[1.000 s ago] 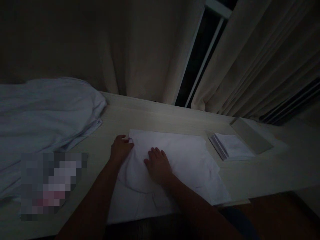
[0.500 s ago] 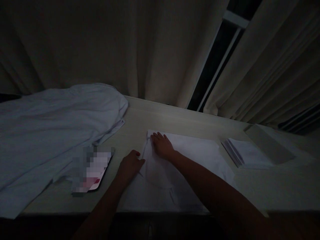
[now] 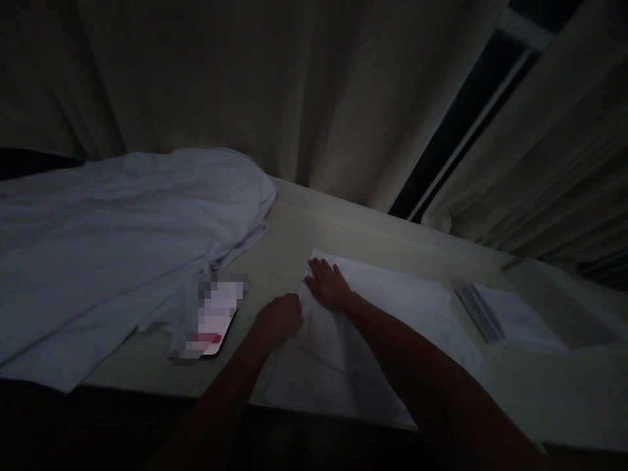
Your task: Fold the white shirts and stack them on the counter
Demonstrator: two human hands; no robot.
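Observation:
A white garment [image 3: 392, 284], partly folded, lies on the pale table in front of me. Its kind is hard to make out in the dim light. Near its far left corner, my right hand [image 3: 328, 283] presses flat with the fingers stretched out. My left hand [image 3: 279, 320] is closed at the garment's left edge, fingers curled in and seemingly pinching the cloth; the fingertips are partly hidden. The right forearm crosses over the garment and covers part of it.
Left of the hands is a phone [image 3: 220, 314], its screen lit and partly blurred out. Beyond it a large white cloth [image 3: 147, 229] spreads over the tabletop [image 3: 309, 219]. A folded white stack [image 3: 515, 317] lies at the right. Curtains [image 3: 196, 78] hang behind.
The view has turned slightly, so things sit further right. My left hand has closed at the garment's edge, where its thumb and fingers were apart. The garment's left edge looks straighter.

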